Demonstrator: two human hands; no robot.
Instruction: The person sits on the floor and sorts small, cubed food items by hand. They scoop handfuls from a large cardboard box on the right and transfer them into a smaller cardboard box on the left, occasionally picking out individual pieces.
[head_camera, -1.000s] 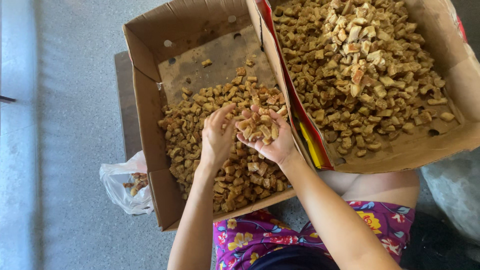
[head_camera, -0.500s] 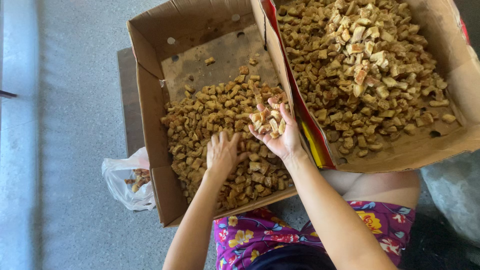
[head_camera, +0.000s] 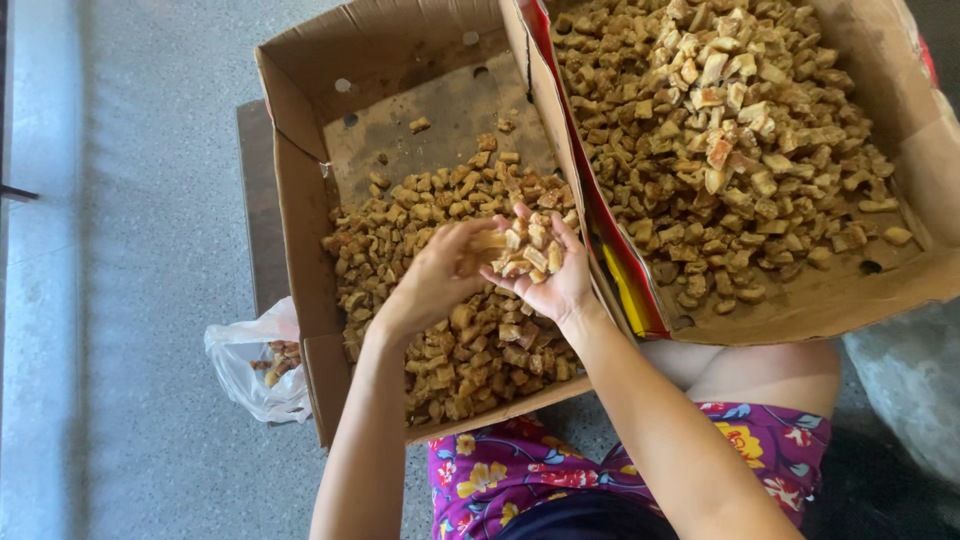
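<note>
My right hand (head_camera: 545, 275) is cupped palm up, cradling a small heap of brown pieces (head_camera: 522, 250). My left hand (head_camera: 440, 275) curls in beside it, fingertips pinching at a piece on that heap. Both hover over the left cardboard box (head_camera: 300, 190), which is half filled with the same chunks. Just to the right sits a fuller box (head_camera: 900, 90), tilted. On the floor at the left lies a plastic bag (head_camera: 255, 360).
</note>
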